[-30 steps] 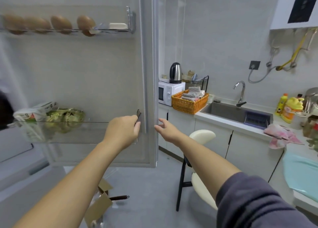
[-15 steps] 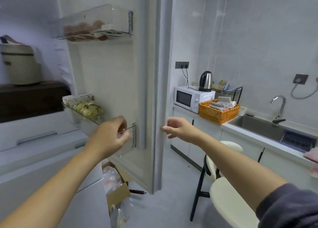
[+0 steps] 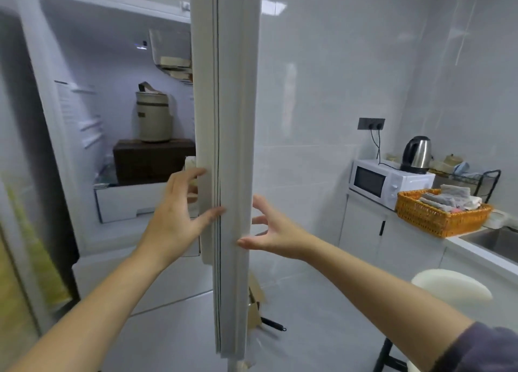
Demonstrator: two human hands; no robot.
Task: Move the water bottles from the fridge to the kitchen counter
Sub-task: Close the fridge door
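White tiled walls [image 3: 322, 77], fridge door [image 3: 232, 119] edge-on, kettle [image 3: 416, 154] atop microwave [image 3: 392, 182] on counter [image 3: 465, 245]

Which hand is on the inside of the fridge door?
The left hand, fingers straight against the inner edge of the fridge door. The right hand is on the outer side, fingers spread.

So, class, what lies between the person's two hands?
The fridge door, seen edge-on in the head view. The left hand touches its inner side; the right hand is at its outer side.

Bright, even light; blurred edges
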